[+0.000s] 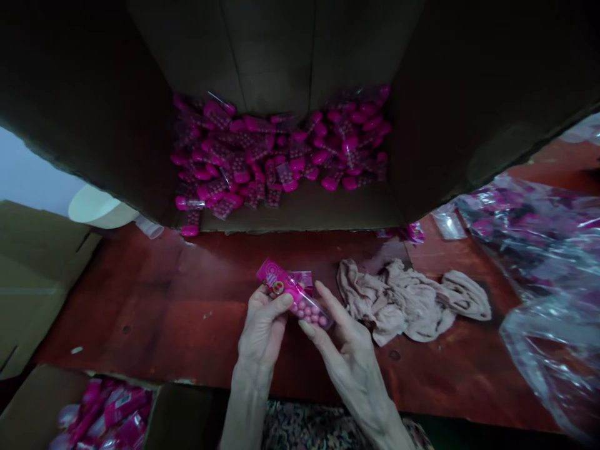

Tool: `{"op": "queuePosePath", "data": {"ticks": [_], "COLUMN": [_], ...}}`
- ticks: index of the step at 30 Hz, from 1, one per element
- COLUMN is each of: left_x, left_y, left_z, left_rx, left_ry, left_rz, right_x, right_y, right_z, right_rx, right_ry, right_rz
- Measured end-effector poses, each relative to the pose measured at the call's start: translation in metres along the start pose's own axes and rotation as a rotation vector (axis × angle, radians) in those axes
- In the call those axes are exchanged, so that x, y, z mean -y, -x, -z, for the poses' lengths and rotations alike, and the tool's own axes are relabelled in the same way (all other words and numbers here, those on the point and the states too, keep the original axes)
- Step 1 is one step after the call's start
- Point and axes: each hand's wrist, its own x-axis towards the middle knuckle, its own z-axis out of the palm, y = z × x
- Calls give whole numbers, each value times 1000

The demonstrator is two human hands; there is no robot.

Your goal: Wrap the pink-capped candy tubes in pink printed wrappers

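Note:
A clear candy tube [309, 310] filled with round pink candies, with a bright pink label [274, 273] at its upper left end, is held between my two hands over the red table. My left hand [265, 325] grips the labelled part, thumb on top. Around the lower right, clear end, my right hand [341, 342] closes with its thumb and fingers. Just behind the tube shows a second small pink piece [304, 279], partly hidden, and I cannot make out what it is.
A big cardboard box [300, 219] on its side holds many pink-capped tubes [239, 159]. A crumpled cloth [412, 300] lies right of my hands. Farther right is a plastic bag [539, 231] with pink contents. At lower left, a carton [35, 400] holds pink packs [124, 406].

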Motion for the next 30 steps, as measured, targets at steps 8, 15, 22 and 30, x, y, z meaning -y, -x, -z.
{"op": "queuePosePath", "data": {"ticks": [8, 15, 22, 30], "left_x": [10, 9, 5, 5], "left_y": [9, 14, 9, 20], "left_z": [-10, -7, -7, -16], "left_rx": [56, -41, 0, -21], "left_ry": [29, 5, 17, -21], "left_rz": [137, 145, 169, 115], "right_x": [0, -3, -2, -1], "right_y": [8, 7, -4, -2], "right_z": [-15, -21, -26, -21], "right_rx": [-132, -86, -105, -49], "right_ry": [-270, -260, -339, -355], "right_rz": [-257, -230, -211, -234]}}
